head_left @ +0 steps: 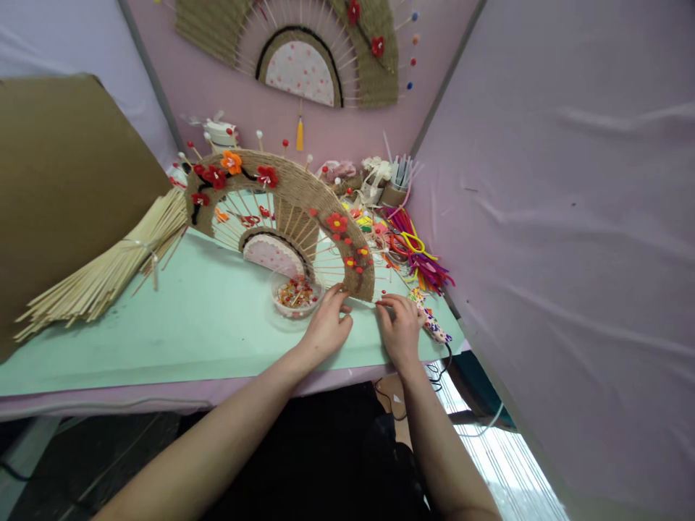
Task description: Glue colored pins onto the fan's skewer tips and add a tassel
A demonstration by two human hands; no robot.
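A twine-covered decorative fan [304,179] with red and orange flowers and bead-tipped sticks stands tilted on the table. My left hand [329,324] is closed at its lower right end, thumb and fingers gripping the edge. Just right of that end, my right hand [402,325] has thumb and forefinger pinched together at a small red bead [378,302]; whether the bead is on a stick is hard to see. Left of my left hand stands a clear round tub [283,312] of red, orange and clear beads [297,293].
A flower-patterned glue gun [437,331] with a black cord lies right of my right hand. Colourful pipe cleaners [420,253] and a cup of glue sticks [394,194] are behind. Bundled thin sticks [116,271] lie left by a brown board [70,181]. Another fan [374,76] hangs on the wall.
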